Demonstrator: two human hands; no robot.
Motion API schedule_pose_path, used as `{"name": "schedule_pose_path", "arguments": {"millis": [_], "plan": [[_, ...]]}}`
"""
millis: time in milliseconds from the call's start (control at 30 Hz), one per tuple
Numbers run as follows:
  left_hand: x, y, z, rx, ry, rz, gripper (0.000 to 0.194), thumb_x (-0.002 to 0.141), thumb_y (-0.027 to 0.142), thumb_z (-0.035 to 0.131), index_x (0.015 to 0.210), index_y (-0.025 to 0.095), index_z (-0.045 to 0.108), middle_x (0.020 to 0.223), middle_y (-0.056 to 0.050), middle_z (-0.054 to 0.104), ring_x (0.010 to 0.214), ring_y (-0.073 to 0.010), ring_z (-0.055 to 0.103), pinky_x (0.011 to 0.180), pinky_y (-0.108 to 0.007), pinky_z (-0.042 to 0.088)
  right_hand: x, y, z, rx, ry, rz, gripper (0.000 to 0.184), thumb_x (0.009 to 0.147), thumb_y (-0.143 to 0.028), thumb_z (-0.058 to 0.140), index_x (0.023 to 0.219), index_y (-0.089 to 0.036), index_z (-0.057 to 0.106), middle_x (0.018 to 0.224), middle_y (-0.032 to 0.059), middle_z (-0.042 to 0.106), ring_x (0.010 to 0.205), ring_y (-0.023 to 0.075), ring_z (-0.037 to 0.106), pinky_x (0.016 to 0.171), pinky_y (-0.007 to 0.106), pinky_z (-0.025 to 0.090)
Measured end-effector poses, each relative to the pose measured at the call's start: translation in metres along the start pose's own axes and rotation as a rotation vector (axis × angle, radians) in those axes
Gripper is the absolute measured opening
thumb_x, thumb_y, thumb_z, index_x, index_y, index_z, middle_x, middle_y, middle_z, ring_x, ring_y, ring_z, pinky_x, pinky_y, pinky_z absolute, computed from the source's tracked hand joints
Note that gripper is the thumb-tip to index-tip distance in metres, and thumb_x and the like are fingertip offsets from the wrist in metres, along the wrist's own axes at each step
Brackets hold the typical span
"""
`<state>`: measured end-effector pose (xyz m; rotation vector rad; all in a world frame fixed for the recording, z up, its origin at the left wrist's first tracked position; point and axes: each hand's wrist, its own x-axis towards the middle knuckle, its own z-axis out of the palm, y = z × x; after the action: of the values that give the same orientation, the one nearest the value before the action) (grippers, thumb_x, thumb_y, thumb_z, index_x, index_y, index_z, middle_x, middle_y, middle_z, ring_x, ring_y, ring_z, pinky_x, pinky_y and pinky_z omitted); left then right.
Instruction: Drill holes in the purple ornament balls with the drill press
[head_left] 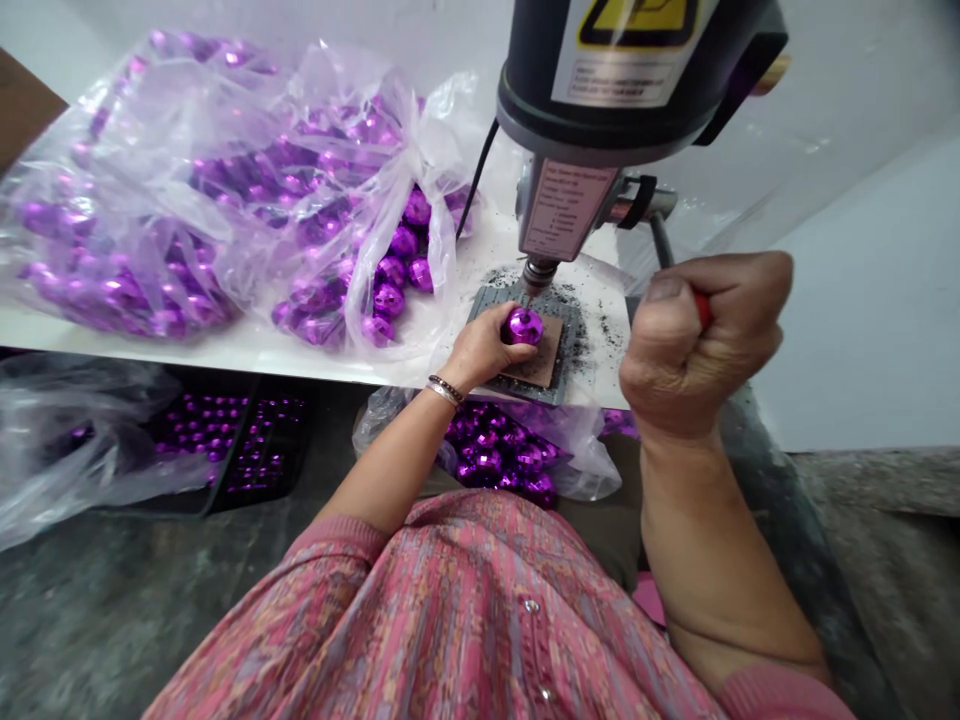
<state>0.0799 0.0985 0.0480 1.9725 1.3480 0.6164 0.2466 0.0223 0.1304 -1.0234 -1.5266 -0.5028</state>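
Note:
My left hand (484, 347) is closed around a shiny purple faceted ball (525, 326) and steadies it over a brown board (545, 358) on the machine's grey base (487, 300). Right above the ball is the chuck (538, 275) of a drill press (577, 130); its bit seems to meet the ball's top, though the contact is too small to be sure. On the right, my right hand (701, 335) is wrapped round the red-tipped feed lever (660, 240) of the press. Dark shavings lie around the base.
Clear plastic bags (225, 180) full of purple balls cover the white table's left side. Another open bag of balls (495, 450) sits at my lap, below the table edge. A black crate (247, 450) with more balls stands lower left. Part of another person's arm (22, 110) shows upper left.

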Motion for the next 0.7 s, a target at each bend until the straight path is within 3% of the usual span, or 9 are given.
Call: {"name": "schedule_pose_path", "arguments": {"millis": [400, 533, 700], "plan": [[-0.003, 0.000, 0.004, 0.010, 0.020, -0.013, 0.063, 0.081, 0.026, 0.088, 0.140, 0.015, 0.069, 0.134, -0.011, 0.077, 0.123, -0.0287, 0.071, 0.107, -0.037, 0.054, -0.020, 0.008, 0.019, 0.042, 0.146, 0.092, 0.030, 0.105, -0.037, 0.041, 0.090, -0.013, 0.051, 0.079, 0.0015, 0.046, 0.075, -0.0014, 0.044, 0.072, 0.015, 0.040], [-0.003, 0.000, 0.003, -0.008, 0.006, -0.011, 0.053, 0.083, 0.027, 0.086, 0.133, 0.019, 0.072, 0.126, -0.008, 0.079, 0.115, -0.0277, 0.073, 0.103, -0.037, 0.055, -0.028, 0.011, 0.022, 0.053, 0.172, 0.116, 0.036, 0.105, -0.041, 0.043, 0.091, -0.010, 0.053, 0.081, 0.0016, 0.049, 0.077, -0.0019, 0.045, 0.076, 0.013, 0.043], [-0.003, -0.001, 0.005, -0.010, 0.029, -0.004, 0.058, 0.082, 0.027, 0.087, 0.137, 0.018, 0.070, 0.131, -0.010, 0.078, 0.120, -0.0286, 0.071, 0.106, -0.037, 0.054, -0.049, 0.021, 0.029, 0.112, 0.176, 0.125, 0.049, 0.102, -0.053, 0.051, 0.095, -0.004, 0.056, 0.082, 0.0012, 0.054, 0.081, -0.0029, 0.049, 0.078, 0.010, 0.048]]}}
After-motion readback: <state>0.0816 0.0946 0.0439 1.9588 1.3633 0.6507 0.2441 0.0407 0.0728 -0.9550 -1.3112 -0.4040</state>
